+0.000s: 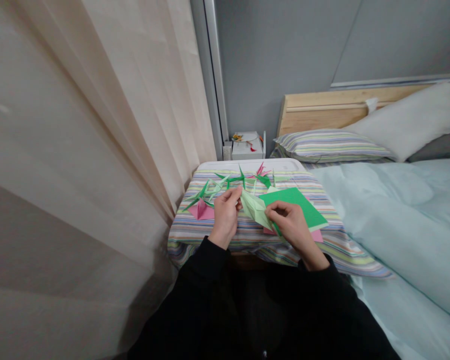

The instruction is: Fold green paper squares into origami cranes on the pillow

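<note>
Between my two hands is a pale green folded origami paper [254, 208], creased into a pointed shape. My left hand [227, 212] pinches its upper left tip. My right hand [288, 220] grips its lower right end with thumb and fingers. Under and beside my right hand lies a stack of square paper, with a bright green sheet [303, 205] on top and pink edges [317, 235] showing below. Folded green paper cranes [198, 195] and a pink folded paper [202, 210] lie left of my left hand.
A striped cloth [187, 232] covers the small table. More green and pink cranes [261, 171] stand along its back. A curtain [135, 100] hangs close on the left. The bed with a pale blue quilt [416, 210] is at right; a white box [247, 147] stands behind.
</note>
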`<action>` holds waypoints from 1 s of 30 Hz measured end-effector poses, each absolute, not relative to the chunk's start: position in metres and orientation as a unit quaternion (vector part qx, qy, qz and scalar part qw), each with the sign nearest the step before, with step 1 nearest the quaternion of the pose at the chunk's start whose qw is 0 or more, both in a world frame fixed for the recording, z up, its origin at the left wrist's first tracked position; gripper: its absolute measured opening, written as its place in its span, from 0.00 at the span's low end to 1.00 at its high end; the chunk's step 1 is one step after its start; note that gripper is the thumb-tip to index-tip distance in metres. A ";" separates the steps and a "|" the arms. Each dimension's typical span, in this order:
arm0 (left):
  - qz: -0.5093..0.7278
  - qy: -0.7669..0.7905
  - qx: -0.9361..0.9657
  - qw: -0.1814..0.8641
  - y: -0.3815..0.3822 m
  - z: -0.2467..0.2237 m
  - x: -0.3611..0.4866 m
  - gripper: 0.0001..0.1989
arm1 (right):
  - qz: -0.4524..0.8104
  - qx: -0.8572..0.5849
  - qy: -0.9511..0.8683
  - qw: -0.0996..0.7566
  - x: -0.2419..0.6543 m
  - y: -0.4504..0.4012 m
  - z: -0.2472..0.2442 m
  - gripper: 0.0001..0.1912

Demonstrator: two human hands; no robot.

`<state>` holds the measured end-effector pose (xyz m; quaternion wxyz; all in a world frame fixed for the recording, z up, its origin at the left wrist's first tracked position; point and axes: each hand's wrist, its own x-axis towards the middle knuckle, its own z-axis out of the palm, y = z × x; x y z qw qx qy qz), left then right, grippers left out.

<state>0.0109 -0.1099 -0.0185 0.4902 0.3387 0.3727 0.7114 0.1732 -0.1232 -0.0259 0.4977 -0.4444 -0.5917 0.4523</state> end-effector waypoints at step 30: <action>0.529 0.388 0.491 0.574 -0.136 -0.020 0.020 0.21 | 0.461 -0.411 -0.619 0.485 0.185 -0.119 -0.012 0.18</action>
